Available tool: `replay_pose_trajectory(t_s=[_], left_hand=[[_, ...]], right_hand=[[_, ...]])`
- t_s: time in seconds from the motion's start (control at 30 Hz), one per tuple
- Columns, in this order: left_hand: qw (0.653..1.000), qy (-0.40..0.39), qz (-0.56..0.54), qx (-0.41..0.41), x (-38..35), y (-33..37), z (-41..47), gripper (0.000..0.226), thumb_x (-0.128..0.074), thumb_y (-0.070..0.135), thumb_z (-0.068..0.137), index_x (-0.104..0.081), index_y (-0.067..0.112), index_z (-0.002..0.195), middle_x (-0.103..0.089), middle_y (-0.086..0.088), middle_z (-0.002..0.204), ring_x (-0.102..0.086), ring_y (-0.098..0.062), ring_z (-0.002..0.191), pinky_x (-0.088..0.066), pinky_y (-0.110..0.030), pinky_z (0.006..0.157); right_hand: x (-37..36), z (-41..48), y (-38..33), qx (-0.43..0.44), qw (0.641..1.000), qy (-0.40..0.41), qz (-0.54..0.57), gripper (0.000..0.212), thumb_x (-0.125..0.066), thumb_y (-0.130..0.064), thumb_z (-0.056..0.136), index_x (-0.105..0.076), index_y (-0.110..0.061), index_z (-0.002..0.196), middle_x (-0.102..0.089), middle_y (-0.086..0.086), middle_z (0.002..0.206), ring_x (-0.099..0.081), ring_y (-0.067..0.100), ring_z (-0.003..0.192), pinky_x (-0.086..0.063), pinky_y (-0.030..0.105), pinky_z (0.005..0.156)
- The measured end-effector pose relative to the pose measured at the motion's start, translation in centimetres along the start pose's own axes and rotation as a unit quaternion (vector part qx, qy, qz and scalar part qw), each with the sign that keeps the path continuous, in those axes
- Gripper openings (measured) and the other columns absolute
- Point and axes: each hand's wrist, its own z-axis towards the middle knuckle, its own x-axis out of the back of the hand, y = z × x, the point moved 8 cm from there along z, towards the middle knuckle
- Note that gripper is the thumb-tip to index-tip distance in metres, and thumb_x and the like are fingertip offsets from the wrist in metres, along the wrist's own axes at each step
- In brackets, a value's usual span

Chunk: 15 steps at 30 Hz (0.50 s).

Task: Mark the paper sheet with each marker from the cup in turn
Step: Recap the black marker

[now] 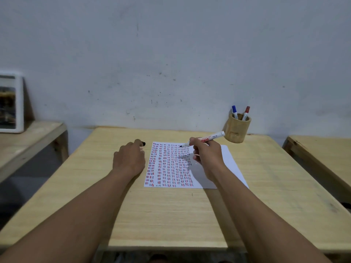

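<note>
A white paper sheet [230,162] lies on the wooden table [171,209], covered on its left side with rows of short red, blue and black strokes. My right hand [206,156] holds an uncapped white marker [212,137], its dark tip just above the sheet's top edge. Left of the sheet, my left hand [129,158] rests on the table, pinching a black marker cap [143,143]. A wooden cup [237,130] stands at the table's back right with a blue-capped marker [234,111] and a red-capped marker [246,112] upright in it.
A grey wall rises right behind the table. A lower wooden bench [28,141] on the left carries a framed picture [10,103] leaning on the wall. Another wooden table [322,154] stands to the right across a narrow gap.
</note>
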Motion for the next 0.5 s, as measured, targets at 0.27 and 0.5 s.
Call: replay_pose_trajectory(t_s=[0.27, 0.5], left_hand=[[0.994, -0.001, 0.092, -0.053, -1.6, -0.8, 5.2, 0.041, -0.051, 0.001, 0.092, -0.066, 0.027, 0.12, -0.064, -0.003, 0.114, -0.058, -0.031, 0.107, -0.043, -0.033, 0.066], [0.992, 0.037, -0.035, -0.117, 0.1, 1.5, 4.4, 0.019, -0.056, 0.018, 0.098, -0.073, 0.021, 0.105, -0.074, 0.001, 0.1, -0.065, -0.026, 0.095, -0.052, -0.038, 0.076]], right_hand=[[-2.4, 1.1, 1.3, -0.091, 0.987, -0.038, 0.124, 0.015, -0.063, -0.011, 0.095, -0.071, 0.0, 0.087, -0.056, 0.004, 0.064, -0.051, 0.011, 0.055, -0.055, 0.021, 0.055], [-1.8, 1.2, 1.3, -0.098, 0.986, -0.022, 0.132, 0.012, -0.066, -0.012, 0.094, -0.07, -0.003, 0.087, -0.058, 0.006, 0.066, -0.054, 0.013, 0.059, -0.058, 0.023, 0.058]])
